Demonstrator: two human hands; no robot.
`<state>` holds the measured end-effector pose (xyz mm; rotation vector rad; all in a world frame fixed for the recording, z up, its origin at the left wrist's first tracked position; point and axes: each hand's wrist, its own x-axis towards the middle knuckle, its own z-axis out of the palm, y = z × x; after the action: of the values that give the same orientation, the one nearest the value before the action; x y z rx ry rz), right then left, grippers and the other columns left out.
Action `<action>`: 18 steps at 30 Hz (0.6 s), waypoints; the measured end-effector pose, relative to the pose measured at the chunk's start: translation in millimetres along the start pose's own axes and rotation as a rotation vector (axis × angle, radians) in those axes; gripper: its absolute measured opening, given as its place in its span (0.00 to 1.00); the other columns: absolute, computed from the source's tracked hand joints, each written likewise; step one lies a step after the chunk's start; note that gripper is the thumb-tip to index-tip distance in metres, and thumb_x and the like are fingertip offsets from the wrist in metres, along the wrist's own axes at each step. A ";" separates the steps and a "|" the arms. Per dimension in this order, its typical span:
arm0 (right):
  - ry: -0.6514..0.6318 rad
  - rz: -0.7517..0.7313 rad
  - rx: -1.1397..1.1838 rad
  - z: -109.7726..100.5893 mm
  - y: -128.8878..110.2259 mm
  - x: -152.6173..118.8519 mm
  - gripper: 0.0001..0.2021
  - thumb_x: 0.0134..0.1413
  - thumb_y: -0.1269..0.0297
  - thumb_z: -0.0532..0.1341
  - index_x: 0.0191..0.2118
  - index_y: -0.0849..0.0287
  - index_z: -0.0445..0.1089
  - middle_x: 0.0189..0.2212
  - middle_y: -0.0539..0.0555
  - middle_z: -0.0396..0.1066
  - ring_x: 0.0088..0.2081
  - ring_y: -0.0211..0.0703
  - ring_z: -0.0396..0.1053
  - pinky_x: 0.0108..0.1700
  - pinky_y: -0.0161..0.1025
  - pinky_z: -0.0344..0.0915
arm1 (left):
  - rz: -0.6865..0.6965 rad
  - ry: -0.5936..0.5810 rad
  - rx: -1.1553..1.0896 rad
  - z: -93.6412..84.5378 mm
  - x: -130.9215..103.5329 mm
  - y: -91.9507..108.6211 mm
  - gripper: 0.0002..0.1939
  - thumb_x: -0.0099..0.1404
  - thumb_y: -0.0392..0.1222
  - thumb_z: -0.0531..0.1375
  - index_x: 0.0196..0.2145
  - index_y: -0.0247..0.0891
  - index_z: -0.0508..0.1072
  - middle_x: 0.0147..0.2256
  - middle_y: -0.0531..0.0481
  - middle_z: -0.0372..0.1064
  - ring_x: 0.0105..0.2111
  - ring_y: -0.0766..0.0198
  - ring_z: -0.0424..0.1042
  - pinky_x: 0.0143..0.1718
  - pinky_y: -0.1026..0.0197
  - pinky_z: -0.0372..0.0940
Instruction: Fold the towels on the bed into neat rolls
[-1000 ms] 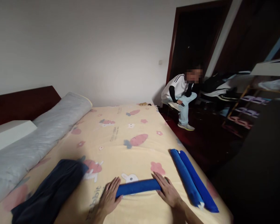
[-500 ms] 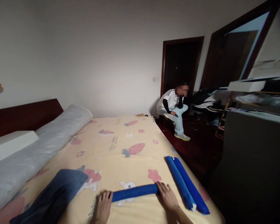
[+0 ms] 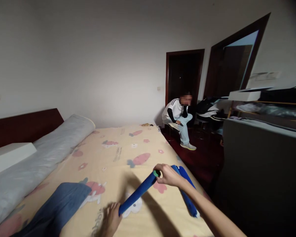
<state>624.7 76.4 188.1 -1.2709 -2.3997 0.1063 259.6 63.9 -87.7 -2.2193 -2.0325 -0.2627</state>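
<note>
Now the right hand (image 3: 169, 174) pinches the upper end of a blue fabric roll (image 3: 138, 194) between thumb and fingers, lifting that end clear of the carrot-and-rabbit print bedsheet (image 3: 118, 171), with a green patch (image 3: 157, 173) showing at the tip beside the fingertips. At the lower end, the left hand (image 3: 112, 219) has its fingers against the roll, close to the sheet; whether they grip it or merely steady it I cannot tell. The roll slants between the two hands, low on the left and high on the right, over a printed white rabbit, and dark shadows fall across the cloth near it. Just beyond the right forearm, partly hidden by it, two more blue rolls lie side by side near the bed's edge, a front roll (image 3: 186, 199) with a whitish end and a back roll (image 3: 186, 174). To the left of the left hand a navy garment (image 3: 61, 200) lies spread on the sheet. Farther off, a long grey bolster (image 3: 56, 141) runs along the dark wooden headboard (image 3: 24, 123), a white box (image 3: 11, 156) beside it, and a person (image 3: 175, 113) in a white top sits near the doorway
</note>
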 end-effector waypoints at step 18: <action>-0.189 -0.302 -0.270 -93.5 -91.0 14.6 0.05 0.50 0.66 0.62 0.34 0.59 0.73 0.29 0.51 0.73 0.28 0.40 0.67 0.31 0.35 0.55 | -0.063 -0.117 -0.493 51.6 -61.7 152.1 0.10 0.58 0.36 0.58 0.37 0.42 0.77 0.35 0.45 0.78 0.37 0.56 0.77 0.41 0.55 0.71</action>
<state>584.4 23.6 301.3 -1.0271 -2.8157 -0.2015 408.3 0.6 -146.7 -2.4889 -2.3013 -0.7269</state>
